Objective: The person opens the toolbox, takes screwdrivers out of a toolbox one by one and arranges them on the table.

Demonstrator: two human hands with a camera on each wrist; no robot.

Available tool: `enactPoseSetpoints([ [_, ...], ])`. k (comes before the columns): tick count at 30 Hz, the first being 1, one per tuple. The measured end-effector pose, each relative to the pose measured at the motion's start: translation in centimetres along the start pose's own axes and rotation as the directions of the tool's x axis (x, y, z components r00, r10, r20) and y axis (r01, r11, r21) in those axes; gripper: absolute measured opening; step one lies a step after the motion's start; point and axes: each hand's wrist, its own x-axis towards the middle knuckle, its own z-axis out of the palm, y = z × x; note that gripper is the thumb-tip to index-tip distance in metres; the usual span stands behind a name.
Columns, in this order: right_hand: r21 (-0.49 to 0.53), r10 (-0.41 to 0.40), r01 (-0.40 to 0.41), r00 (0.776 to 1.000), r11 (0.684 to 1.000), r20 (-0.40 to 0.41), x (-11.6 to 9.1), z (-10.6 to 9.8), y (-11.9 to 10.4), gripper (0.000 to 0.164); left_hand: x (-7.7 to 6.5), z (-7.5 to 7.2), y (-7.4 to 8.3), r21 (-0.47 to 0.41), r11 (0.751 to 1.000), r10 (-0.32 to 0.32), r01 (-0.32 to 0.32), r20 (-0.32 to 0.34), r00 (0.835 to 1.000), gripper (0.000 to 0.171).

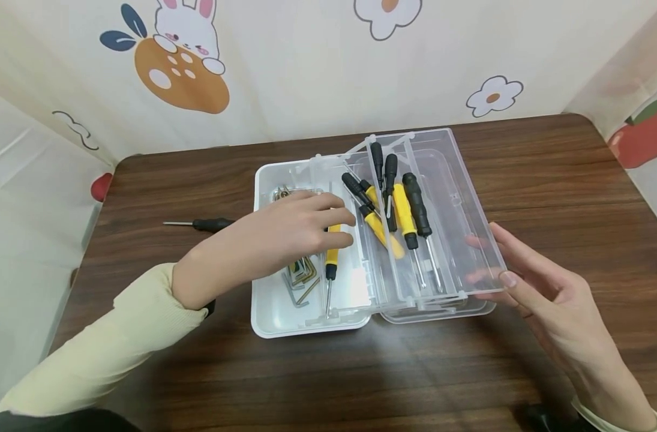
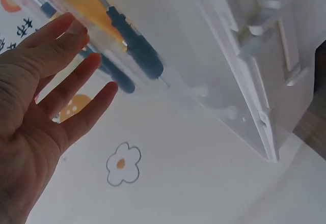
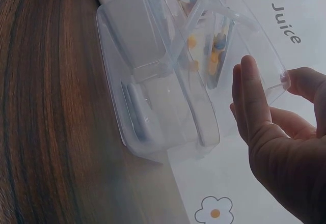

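Note:
A white box (image 1: 269, 315) stands on the table with its clear lid (image 3: 114, 107) folded open to the right. Over it sits a clear divided tray (image 1: 455, 258), raised and shifted rightward, holding several black and yellow screwdrivers (image 1: 414, 204). My right hand (image 1: 555, 294) holds the tray's right edge between thumb and fingers. Above the box hovers my left hand (image 1: 298, 225), fingers spread and loosely bent, with nothing seen in its grasp. Beneath its fingertips lies a yellow-handled screwdriver (image 1: 332, 258). L-shaped hex keys (image 1: 301, 279) lie in the box, partly covered by the left hand.
A black-handled screwdriver (image 1: 209, 225) lies on the brown wooden table (image 1: 188, 180) left of the box, partly behind the left forearm. A patterned curtain (image 1: 306, 78) hangs behind the table's back edge.

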Motion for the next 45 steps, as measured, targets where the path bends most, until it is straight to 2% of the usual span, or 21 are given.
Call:
enactPoseSetpoints([
  [4,-0.001,0.013,-0.013,1.000,1.000,-0.009,0.1,0.0,0.0,0.063,0.7,0.1,-0.2,0.012,0.999,0.029,-0.029,0.049,0.998,0.043],
  [10,0.042,-0.008,0.008,1.000,0.999,0.001,0.1,0.0,0.2,0.061,1.5,0.1,-0.6,-0.050,0.997,0.054,-0.050,0.082,0.995,0.034],
  [16,0.063,-0.014,0.014,1.000,0.998,-0.002,0.2,0.0,0.3,0.060,2.0,0.4,-0.7,-0.072,0.994,0.082,-0.076,0.074,0.994,0.036],
  [19,0.080,-0.030,0.030,1.000,0.996,0.005,0.2,-0.1,0.3,0.060,2.1,0.5,-0.8,-0.057,0.995,0.080,-0.076,0.061,0.995,0.037],
  [24,0.077,-0.021,0.022,1.000,0.997,-0.007,0.4,-0.1,0.3,0.060,2.0,0.6,-1.1,0.018,0.999,0.052,-0.052,-0.005,0.999,0.042],
  [30,0.058,-0.009,0.010,1.000,0.998,-0.015,0.7,-0.1,0.1,0.060,1.1,0.2,-1.2,0.126,0.991,0.060,-0.049,-0.085,0.995,0.043],
  [33,0.062,-0.025,0.025,1.000,0.998,-0.004,0.8,-0.1,0.2,0.060,0.3,0.1,-1.1,0.128,0.991,0.043,-0.025,-0.140,0.989,0.045],
  [37,0.022,-0.028,0.028,1.000,0.999,-0.002,0.5,-0.1,0.3,0.062,-0.8,0.2,-0.7,0.079,0.996,-0.010,0.029,-0.235,0.972,0.047],
  [45,-0.040,0.019,-0.019,1.000,0.999,-0.008,-0.4,-0.3,0.3,0.065,-2.7,1.0,-0.2,0.015,0.993,-0.106,0.121,-0.380,0.919,0.044],
])
